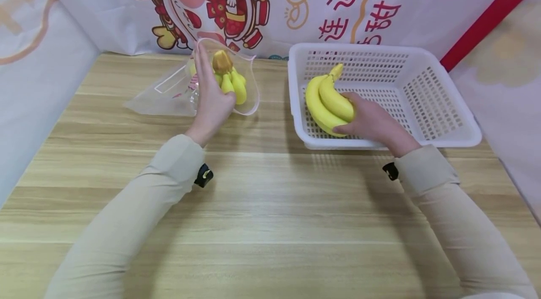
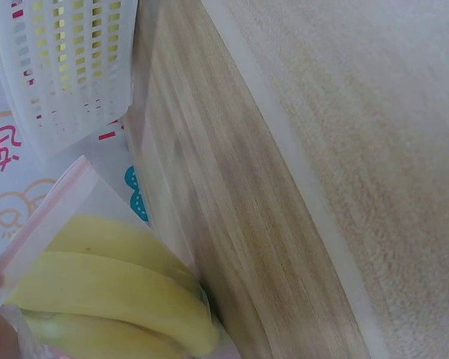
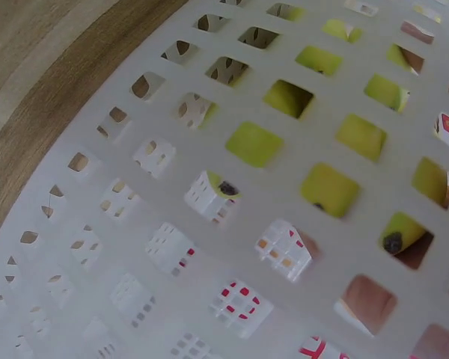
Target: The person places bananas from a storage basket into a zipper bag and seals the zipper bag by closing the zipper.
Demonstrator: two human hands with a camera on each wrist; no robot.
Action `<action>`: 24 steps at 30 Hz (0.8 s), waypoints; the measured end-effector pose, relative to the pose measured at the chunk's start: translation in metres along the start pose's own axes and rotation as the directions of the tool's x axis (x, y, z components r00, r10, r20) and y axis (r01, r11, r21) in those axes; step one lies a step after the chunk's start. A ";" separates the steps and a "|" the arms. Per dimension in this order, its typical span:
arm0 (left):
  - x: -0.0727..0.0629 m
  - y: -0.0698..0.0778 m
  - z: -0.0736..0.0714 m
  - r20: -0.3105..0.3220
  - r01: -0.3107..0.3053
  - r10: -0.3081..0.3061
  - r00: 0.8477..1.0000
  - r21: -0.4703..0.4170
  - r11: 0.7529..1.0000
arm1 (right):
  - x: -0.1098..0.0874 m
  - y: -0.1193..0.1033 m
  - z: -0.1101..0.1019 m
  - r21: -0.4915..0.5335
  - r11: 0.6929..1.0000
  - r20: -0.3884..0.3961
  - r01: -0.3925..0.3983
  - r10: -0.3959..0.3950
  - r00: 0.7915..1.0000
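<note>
A pale wooden table is backed by a white banner printed with a cartoon figure and red characters. At about eleven o'clock on the table, a clear plastic bag is held up by the left hand, whose fingers are wrapped round the bag's mouth; a small bunch of bananas is seen inside the bag, stem upward. In the left wrist view the bagged fruit is seen through the clear plastic, beneath a pink seal strip. At about one o'clock, a white perforated basket rests on the table. A second bunch of bananas is gripped by the right hand inside the basket, at its left wall. In the right wrist view yellow peel is visible through the basket's holes.
</note>
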State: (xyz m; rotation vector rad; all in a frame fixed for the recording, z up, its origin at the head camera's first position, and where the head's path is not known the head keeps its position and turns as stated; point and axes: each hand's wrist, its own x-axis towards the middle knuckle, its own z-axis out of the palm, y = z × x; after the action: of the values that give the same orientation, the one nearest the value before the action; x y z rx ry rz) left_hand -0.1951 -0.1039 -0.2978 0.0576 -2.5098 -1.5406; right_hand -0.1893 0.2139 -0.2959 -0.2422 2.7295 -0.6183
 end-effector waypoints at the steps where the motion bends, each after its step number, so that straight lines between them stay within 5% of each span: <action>1: 0.000 0.000 0.000 0.001 0.003 -0.003 1.000 -0.002 1.000 | 0.000 0.000 0.000 -0.001 1.000 -0.001 -0.002 0.002 1.000; 24: 0.000 0.000 0.003 0.012 0.005 -0.005 1.000 0.004 1.000 | -0.002 -0.001 -0.002 -0.029 1.000 -0.034 -0.011 0.010 0.999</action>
State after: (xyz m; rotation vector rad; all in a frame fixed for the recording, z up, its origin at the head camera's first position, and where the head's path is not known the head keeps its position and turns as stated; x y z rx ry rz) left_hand -0.1954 -0.1008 -0.2992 0.0554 -2.5231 -1.5426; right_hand -0.1881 0.2137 -0.2931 -0.2264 2.7717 -0.5854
